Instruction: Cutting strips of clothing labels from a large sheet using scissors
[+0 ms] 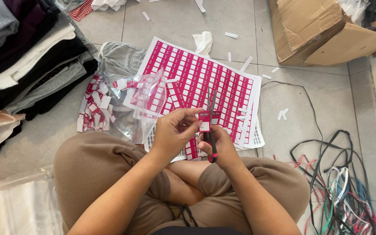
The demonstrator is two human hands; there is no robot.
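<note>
**Scissors at a small pink tag, over the printed sheets**

We sit cross-legged on the tiled floor (318, 113), looking down at both hands above our knees. Our left hand (172, 135) has its fingers closed in a pinch on a small pink tag (204, 122) with a white panel, held upright between thumb and forefingers. Our right hand (223, 148) is wrapped around the handles of a pair of scissors (211, 117), blades pointing away from us and slightly parted; the tag seems to sit right against the blades, though we cannot tell whether it lies between them.

Just beyond the hands lie pink printed sheets (196, 74) of uncut tags, stacked on the floor. To their left, a clear plastic bag (146, 100) and a loose pile of cut tags (94, 106). Folded clothes (27, 52) are stacked at far left, a cardboard box (323, 30) stands at upper right, and tangled cords (344, 191) lie at lower right.
</note>
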